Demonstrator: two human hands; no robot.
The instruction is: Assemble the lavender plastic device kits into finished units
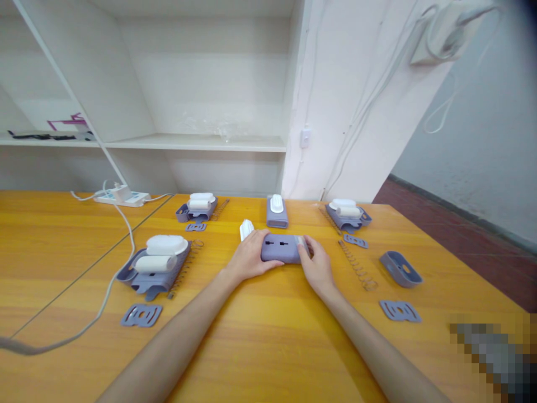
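Observation:
A grey-purple plastic housing with two keyhole slots lies on its side between my hands, just above or on the wooden table. My left hand grips its left end, thumb along the lower edge. At the opposite end, my right hand has its fingers closed around the housing, over a pale part that I cannot make out. Behind my left hand is a white ribbed piece, partly hidden. To the right lie a long coil spring, a grey-purple end cap and a slotted flat plate.
Similar part sets with white pieces stand at the left, back left and back right. An upright grey-purple unit stands behind the housing. A power strip trails a cable across the left side.

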